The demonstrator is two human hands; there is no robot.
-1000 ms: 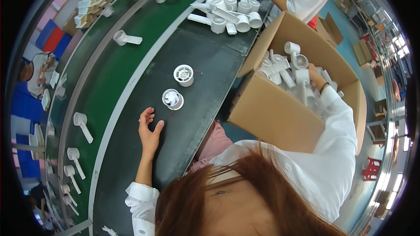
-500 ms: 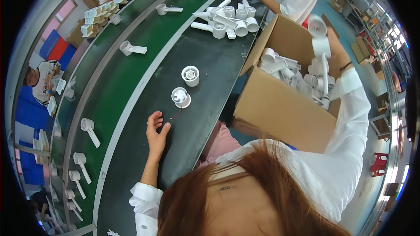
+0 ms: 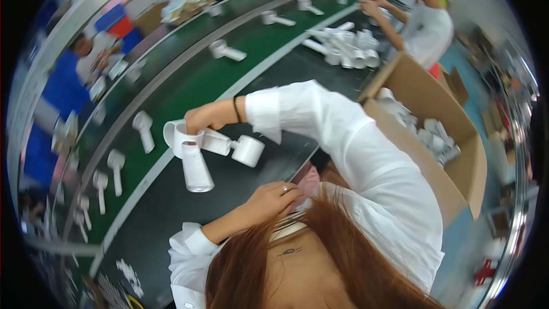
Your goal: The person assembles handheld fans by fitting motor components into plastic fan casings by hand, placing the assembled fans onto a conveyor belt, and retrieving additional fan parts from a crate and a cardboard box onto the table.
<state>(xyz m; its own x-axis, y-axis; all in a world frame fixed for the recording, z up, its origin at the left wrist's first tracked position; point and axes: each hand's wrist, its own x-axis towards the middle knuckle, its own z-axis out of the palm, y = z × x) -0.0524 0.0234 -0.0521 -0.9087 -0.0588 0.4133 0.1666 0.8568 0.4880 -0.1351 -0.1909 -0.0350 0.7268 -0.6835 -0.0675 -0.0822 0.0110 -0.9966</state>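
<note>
My right hand [image 3: 209, 116] reaches across to the left over the dark work table [image 3: 237, 200]. Its fingers close on several white handheld fan housings [image 3: 197, 170], each with a round ring or cup and a flat handle. One housing's cup [image 3: 247, 150] sticks out to the right below the wrist. The fingertips are hidden behind the plastic. My left hand [image 3: 269, 203], a ring on one finger, lies low at the table's near edge beside pink cloth [image 3: 309, 182]. Its fingers are bent and close together, with the tips and palm hidden.
A cardboard box [image 3: 477, 186] holding white housings stands at my right. A housing pile [image 3: 349, 48] lies on the far table near a co-worker [image 3: 426, 28]. The green conveyor [image 3: 189, 100] at left carries spaced housings. Another person [image 3: 94, 57] sits beyond it.
My right hand has swung from above the box to the left over the table, carrying housings. My left hand has drawn back to the near edge. The view has turned left.
</note>
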